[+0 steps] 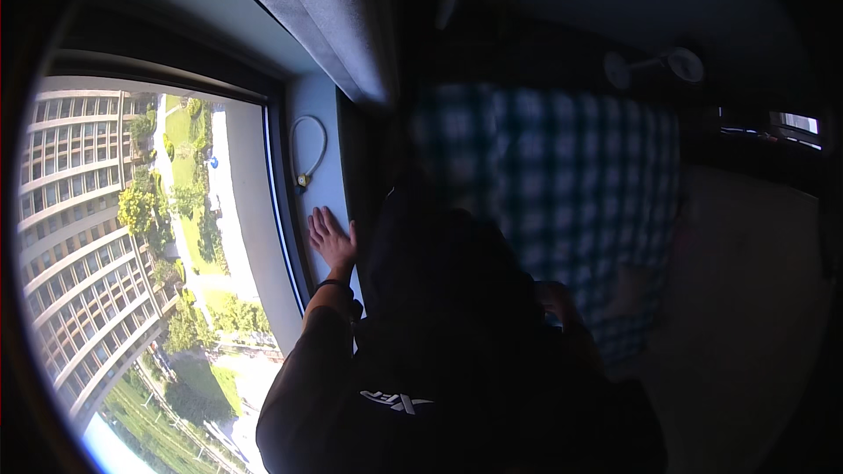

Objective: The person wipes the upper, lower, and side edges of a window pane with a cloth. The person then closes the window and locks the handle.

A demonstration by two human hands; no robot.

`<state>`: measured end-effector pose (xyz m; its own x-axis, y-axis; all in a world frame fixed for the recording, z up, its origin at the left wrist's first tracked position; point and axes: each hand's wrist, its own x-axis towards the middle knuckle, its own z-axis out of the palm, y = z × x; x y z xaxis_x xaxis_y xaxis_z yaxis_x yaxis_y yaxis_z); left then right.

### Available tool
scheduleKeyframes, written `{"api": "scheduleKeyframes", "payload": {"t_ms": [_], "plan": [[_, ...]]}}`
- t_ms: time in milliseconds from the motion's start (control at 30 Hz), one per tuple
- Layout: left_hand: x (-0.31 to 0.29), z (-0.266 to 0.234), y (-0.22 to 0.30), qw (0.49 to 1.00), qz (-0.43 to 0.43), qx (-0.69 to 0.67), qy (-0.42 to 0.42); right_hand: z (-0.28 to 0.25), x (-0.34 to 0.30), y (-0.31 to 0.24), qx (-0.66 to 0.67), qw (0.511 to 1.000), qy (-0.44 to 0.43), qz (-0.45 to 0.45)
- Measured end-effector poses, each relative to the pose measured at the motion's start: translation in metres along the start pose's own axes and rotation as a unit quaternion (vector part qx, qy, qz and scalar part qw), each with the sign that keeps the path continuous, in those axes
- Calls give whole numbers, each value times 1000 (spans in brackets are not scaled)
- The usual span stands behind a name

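Observation:
My left hand (333,240) lies with its fingers spread on the pale windowsill (314,105), close beside the window frame, and holds nothing. A dark band circles that wrist. Just beyond the fingertips, a white looped cable (323,136) with a yellow and black end rests on the sill. In deep shadow to the right of my dark-clothed body, my right hand (555,298) is partly visible with its fingers curled. A small bluish glint shows by it, but whatever it holds is too dark to make out.
A bed with a green and white checked cover (580,184) stands to the right. Behind it is a pale object with two round ends (654,68). A grey curtain (307,9) hangs above the sill. Outside the window (198,211) are a building, trees and paths far below.

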<state>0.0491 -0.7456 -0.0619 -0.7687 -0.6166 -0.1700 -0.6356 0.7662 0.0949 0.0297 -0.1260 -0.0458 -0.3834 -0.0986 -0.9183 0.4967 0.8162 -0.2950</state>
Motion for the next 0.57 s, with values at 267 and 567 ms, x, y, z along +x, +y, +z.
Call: {"api": "scheduleKeyframes", "payload": {"t_ms": [267, 567], "plan": [[5, 12, 7, 995, -95, 16, -6, -80, -8, -84, 101, 990, 82, -53], [195, -151, 101, 763, -142, -439, -452, -327, 54, -481, 199, 713, 301, -601]]}}
